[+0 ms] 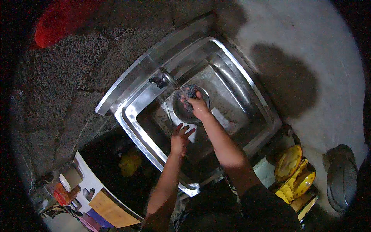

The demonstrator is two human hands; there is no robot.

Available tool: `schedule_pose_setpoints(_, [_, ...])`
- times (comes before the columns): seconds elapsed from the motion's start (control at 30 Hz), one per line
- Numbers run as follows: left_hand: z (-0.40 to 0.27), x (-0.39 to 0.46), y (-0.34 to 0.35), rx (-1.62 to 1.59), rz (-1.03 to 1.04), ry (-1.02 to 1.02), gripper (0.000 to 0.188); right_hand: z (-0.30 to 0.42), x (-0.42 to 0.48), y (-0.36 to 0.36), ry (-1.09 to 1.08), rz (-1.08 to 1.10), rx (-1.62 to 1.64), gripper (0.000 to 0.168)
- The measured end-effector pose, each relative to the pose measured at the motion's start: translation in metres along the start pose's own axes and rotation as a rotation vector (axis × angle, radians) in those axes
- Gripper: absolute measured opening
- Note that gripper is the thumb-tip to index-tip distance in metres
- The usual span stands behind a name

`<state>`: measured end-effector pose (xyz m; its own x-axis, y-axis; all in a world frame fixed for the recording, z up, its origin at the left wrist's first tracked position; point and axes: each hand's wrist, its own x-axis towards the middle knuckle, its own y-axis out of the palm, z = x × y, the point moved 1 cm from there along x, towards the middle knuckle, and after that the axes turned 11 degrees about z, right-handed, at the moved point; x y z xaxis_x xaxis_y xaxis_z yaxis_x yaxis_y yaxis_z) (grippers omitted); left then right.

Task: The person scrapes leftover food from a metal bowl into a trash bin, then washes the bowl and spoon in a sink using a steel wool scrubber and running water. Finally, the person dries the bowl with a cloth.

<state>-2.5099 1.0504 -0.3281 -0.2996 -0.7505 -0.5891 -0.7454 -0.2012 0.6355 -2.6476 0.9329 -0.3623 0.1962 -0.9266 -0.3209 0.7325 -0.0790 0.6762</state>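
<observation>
Before me is a stainless steel sink (249, 78). A round metal vessel (208, 98) stands in its basin beneath the faucet spout (171, 77). My right hand (200, 105) reaches over the vessel, fingers curled around a dark grey, rumpled wad (192, 91) that looks like a scouring pad or cloth. What appears to be water comes from the spout onto that hand. Nearer to me, my left hand (180, 140) hovers over the basin beside the vessel, its fingers spread and nothing in them. The right hand hides part of the vessel's inside.
A black tap knob (158, 82) sits left of the spout. Yellow patterned dishes (289, 162) stand at the lower right near a dark grey tub (342, 179). At the lower left a white ledge (92, 182) carries a wooden board (113, 208). Something red (52, 29) hangs upper left.
</observation>
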Motion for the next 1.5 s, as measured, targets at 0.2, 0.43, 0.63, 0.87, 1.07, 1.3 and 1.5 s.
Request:
schedule_pose_setpoints(0.2, [-0.005, -0.048, 0.020, 0.206, 0.006, -0.182, 0.049, 0.078, -0.021, 0.039, 0.260, -0.042, -0.016, 0.024])
schedule_pose_setpoints(0.43, [-0.014, -0.076, 0.035, 0.345, -0.033, -0.274, 0.040, 0.063, -0.005, 0.021, 0.254, 0.192, -0.523, 0.014])
schedule_pose_setpoints(0.63, [-0.014, -0.085, -0.002, 0.368, 0.114, -0.180, 0.038, 0.053, -0.030, 0.016, 0.091, -0.160, -1.487, 0.015])
schedule_pose_setpoints(0.87, [-0.025, -0.106, 0.032, 0.519, 0.243, -0.225, 0.031, 0.145, -0.167, -0.006, 0.375, -0.120, -1.246, 0.021])
schedule_pose_setpoints(1.07, [-0.015, -0.095, 0.043, 0.262, 0.254, -0.206, 0.033, 0.066, -0.129, -0.081, 0.338, -0.445, -1.813, 0.021])
schedule_pose_setpoints(1.3, [-0.017, -0.086, 0.000, 0.562, 0.184, -0.220, 0.033, 0.178, -0.042, 0.014, -0.239, -0.644, -1.635, 0.048])
schedule_pose_setpoints(1.5, [-0.024, -0.043, 0.013, 0.533, 0.007, -0.254, 0.029, 0.225, 0.102, -0.016, -0.525, -0.553, -2.191, 0.053])
